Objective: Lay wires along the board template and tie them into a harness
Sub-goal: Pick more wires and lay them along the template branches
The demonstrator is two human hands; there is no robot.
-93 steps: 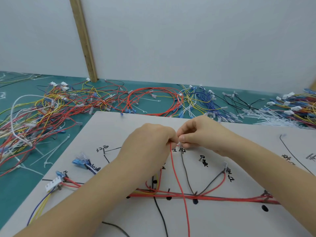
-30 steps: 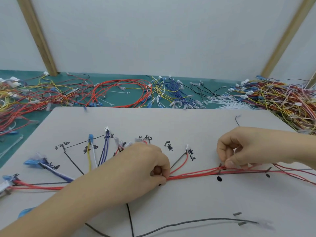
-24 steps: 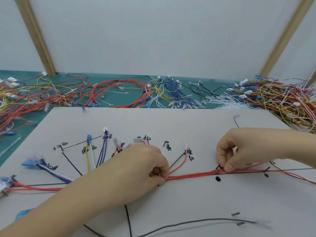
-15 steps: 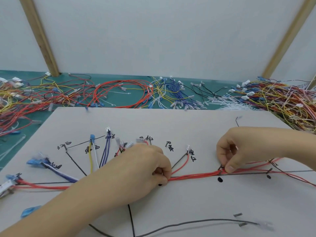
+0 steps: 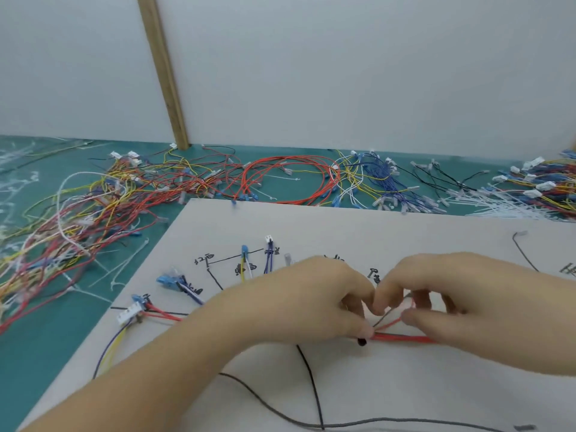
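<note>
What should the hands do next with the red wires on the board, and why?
Probably seat the red branch wire along its drawn line. The left hand pins the red bundle by the black dot, while the right hand pinches the branch, lifted off the board template. No tie shows there.

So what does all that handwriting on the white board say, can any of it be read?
"红白": my best reading, by the left branch line on the board template.
Marks by the yellow wire, blue wires and blue connector: too blurred.
Marks behind the left hand and right hand: partly hidden, unreadable.
</note>
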